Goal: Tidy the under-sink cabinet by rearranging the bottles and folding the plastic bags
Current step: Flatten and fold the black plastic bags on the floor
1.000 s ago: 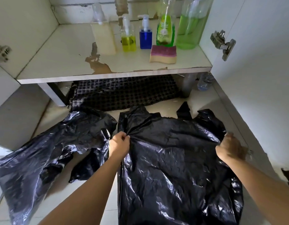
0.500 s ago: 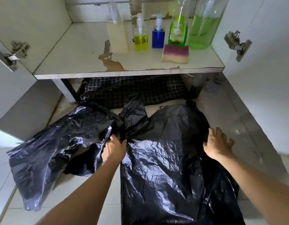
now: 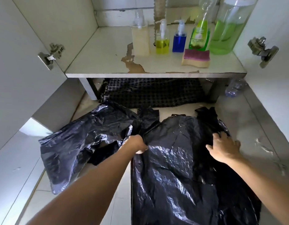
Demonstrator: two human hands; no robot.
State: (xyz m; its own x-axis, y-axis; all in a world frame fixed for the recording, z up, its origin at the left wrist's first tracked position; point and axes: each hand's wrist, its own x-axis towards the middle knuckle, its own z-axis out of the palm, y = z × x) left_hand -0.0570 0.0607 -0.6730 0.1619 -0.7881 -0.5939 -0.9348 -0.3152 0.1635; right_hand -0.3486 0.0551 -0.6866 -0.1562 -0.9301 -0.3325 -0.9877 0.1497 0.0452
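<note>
A large black plastic bag (image 3: 176, 172) lies spread on the floor in front of the open cabinet. My left hand (image 3: 137, 143) pinches its upper left edge. My right hand (image 3: 225, 147) presses flat on its upper right part, fingers spread. A second, crumpled black bag (image 3: 78, 143) lies to the left, touching the first. On the cabinet shelf (image 3: 108, 62) stand a pale bottle (image 3: 140, 41), a yellow pump bottle (image 3: 162, 44), a blue pump bottle (image 3: 178, 42), a green refill pouch (image 3: 199, 38) and a big green jug (image 3: 226, 34).
A pink-and-yellow sponge (image 3: 195, 58) lies at the shelf's front right. A dark checked cloth (image 3: 150, 93) lies under the shelf. A clear plastic bottle (image 3: 234, 90) lies at the right by the open door (image 3: 273, 78). The left door (image 3: 18, 70) stands open too.
The bag's top edge has come back toward me, showing floor behind it. My right hand slid onto the bag's upper right corner; my left hand keeps its pinch.
</note>
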